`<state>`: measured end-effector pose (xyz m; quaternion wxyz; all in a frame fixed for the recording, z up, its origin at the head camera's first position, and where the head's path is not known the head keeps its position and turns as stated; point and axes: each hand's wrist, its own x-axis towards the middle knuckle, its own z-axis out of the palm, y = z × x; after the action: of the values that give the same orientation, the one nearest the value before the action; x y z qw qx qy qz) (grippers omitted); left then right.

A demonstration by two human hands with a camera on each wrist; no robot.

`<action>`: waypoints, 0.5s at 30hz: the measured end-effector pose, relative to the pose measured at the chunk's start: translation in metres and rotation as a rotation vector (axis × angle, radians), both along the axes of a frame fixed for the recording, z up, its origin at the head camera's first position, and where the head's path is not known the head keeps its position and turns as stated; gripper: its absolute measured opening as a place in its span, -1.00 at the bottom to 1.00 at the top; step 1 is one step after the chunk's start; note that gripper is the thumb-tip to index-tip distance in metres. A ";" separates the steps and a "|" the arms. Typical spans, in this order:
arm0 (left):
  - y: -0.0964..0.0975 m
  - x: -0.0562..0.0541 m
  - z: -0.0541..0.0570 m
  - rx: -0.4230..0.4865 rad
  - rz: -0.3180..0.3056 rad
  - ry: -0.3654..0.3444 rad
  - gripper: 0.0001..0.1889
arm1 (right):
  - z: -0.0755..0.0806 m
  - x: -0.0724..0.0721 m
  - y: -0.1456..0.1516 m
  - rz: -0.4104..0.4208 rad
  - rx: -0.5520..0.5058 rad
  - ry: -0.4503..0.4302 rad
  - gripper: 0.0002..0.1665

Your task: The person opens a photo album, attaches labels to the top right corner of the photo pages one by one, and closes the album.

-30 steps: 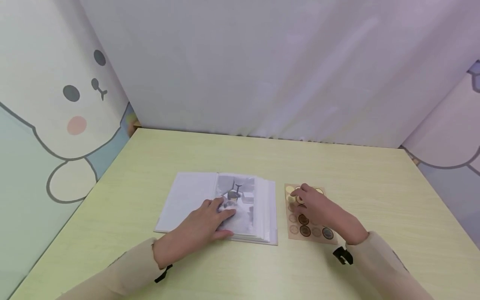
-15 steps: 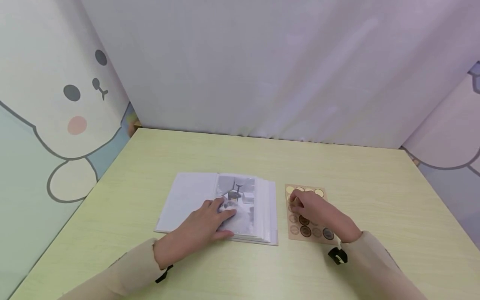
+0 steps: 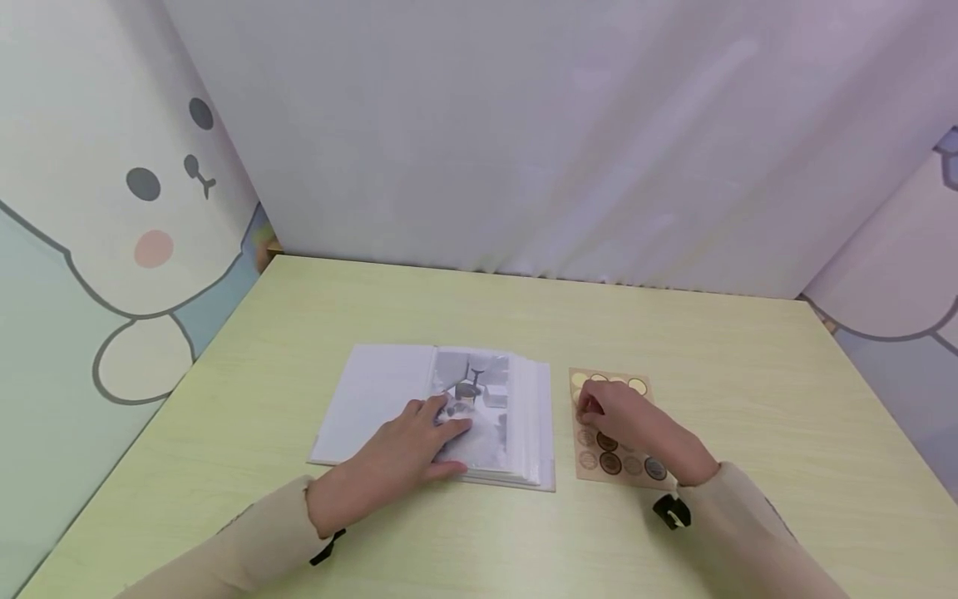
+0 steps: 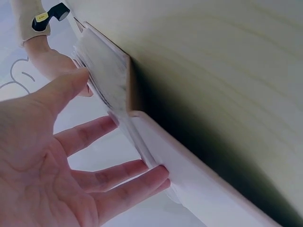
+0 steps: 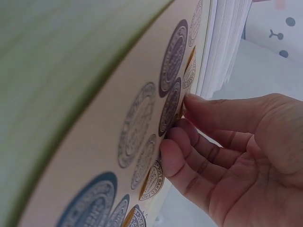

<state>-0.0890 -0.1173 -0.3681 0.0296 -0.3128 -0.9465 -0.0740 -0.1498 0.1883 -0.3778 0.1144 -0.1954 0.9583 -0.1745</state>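
L hand [image 3: 400, 453] rests, fingers spread, on open album [image 3: 377, 391]; R hand [image 3: 632, 420], fingers curled, is at stickers [image 5: 170, 106] on sheet [image 5: 97, 139], R of album, grip unclear. Prob. early stage: none seen lifted free or on album.

Free rm on table [image 3: 524, 316] behind album [image 3: 419, 383] & sticker sht [image 3: 599, 449]; curtain [image 3: 486, 150] blocks beyond.

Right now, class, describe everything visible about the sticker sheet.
The sheet is a tan rectangle, seemingly paper, with rows of round stickers, dark, pale or gold; one reads JUST BAKED. It lies flat on the table, right of the open book. The right hand partly covers and touches it; whether it pinches a sticker is unclear.
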 end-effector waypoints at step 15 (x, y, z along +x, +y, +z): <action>0.000 0.001 0.003 0.012 -0.010 -0.003 -0.49 | -0.001 -0.005 -0.001 -0.004 0.005 -0.028 -0.92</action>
<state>-0.0875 -0.1169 -0.3647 0.0297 -0.3174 -0.9444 -0.0804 -0.1550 0.1877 -0.3785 0.1280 -0.1906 0.9574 -0.1753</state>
